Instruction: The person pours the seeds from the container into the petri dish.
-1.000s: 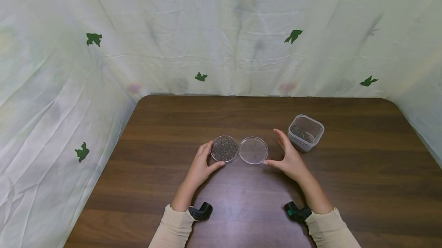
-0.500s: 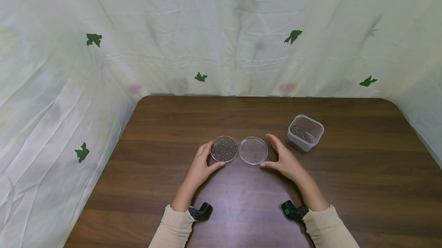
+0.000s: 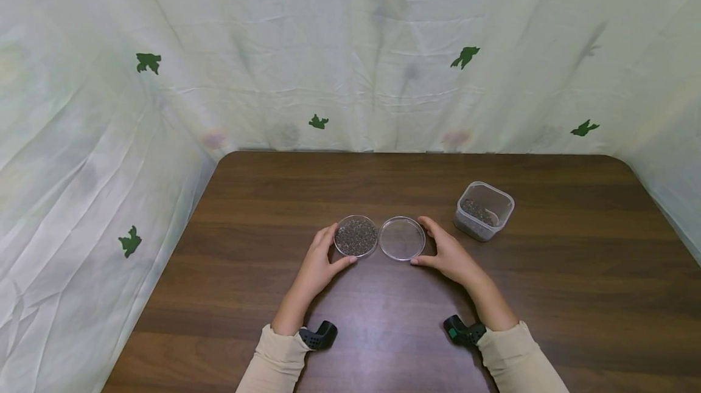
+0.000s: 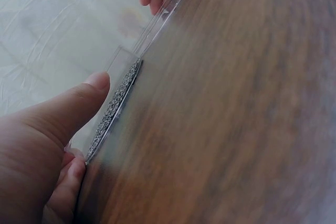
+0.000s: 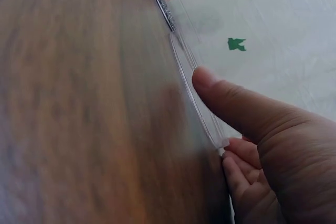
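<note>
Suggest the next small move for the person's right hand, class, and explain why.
Probably the right hand should lift the clear dish slightly off the table. Its thumb and fingers lie at that dish's rim, so a grip seems ready, while the left hand holds the dish of dark grains right beside it, which should help keep that one steady.

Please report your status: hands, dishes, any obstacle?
Left hand around granule dish. Right hand around second dish. Dishes side by side. Tub farther back, not obstructing.
</note>
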Demonstrator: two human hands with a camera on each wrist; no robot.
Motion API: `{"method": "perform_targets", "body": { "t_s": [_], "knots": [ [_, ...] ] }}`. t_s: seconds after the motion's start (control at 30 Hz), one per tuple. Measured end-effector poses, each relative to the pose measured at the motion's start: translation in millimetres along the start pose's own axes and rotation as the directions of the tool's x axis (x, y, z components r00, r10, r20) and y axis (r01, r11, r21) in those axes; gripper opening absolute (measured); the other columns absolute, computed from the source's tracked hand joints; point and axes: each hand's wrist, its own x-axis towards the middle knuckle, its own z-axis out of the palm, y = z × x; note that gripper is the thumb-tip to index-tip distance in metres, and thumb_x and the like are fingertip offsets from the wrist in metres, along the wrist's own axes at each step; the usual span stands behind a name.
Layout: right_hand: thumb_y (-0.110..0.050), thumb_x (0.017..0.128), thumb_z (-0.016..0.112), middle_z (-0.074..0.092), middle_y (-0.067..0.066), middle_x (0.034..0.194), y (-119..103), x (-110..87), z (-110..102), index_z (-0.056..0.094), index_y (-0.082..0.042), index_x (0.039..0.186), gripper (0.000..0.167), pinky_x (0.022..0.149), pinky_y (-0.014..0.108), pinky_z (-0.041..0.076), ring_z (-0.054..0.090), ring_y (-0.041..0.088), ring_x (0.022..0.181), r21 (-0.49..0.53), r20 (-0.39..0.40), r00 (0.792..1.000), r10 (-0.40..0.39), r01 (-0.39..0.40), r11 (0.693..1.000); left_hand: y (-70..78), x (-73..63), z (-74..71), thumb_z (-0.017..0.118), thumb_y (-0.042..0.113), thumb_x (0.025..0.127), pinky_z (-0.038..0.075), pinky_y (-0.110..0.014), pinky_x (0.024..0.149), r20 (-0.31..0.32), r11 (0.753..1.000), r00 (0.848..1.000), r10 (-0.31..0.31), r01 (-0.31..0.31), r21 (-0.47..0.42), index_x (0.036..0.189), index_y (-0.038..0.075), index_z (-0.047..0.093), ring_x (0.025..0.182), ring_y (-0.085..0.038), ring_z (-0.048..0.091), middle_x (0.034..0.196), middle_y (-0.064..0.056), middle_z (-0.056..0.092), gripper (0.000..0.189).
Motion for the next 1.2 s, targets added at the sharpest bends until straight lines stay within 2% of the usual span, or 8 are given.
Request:
{"method": "perform_targets", "body": {
  "t_s": [0.2,0.43,1.2],
  "knots": [
    [-0.023,0.069,0.078,0.041,0.02,0.132,-3.6,0.5,0.8,0.031,-0.002,0.136,0.085,0.096,0.047,0.031,0.039,0.033,0.119,-0.032,0.011,0.999,0.035,-0.035,0.999,-1.1,0.0,0.6,0.075,0.033,0.072,0.031,-0.045,0.098,-0.005,1.0,1.0,0.012,-0.012,-0.002,0.135,-0.004,0.034,0.12,-0.033,0.037,0.131,-0.021,0.038,0.084],
    [-0.022,0.069,0.078,0.042,0.019,0.132,-5.6,0.9,1.3,0.031,-0.002,0.136,0.084,0.095,0.047,0.033,0.04,0.033,0.119,-0.038,0.001,0.999,0.037,-0.037,0.999,0.8,-0.3,-0.4,0.075,0.033,0.072,0.031,-0.045,0.097,-0.009,1.0,1.0,0.013,-0.013,-0.001,0.135,-0.004,0.034,0.12,-0.032,0.037,0.131,-0.021,0.038,0.084],
    [-0.017,0.068,0.079,0.039,0.017,0.134,-9.1,-2.4,-0.5,0.032,-0.001,0.135,0.084,0.099,0.041,0.029,0.038,0.03,0.122,0.115,-0.042,0.999,-0.02,0.025,0.993,0.2,-0.4,0.0,0.074,0.034,0.073,0.031,-0.046,0.097,0.009,1.0,1.0,-0.01,0.01,-0.003,0.136,-0.003,0.032,0.121,-0.033,0.036,0.132,-0.021,0.037,0.085]
  ]
}}
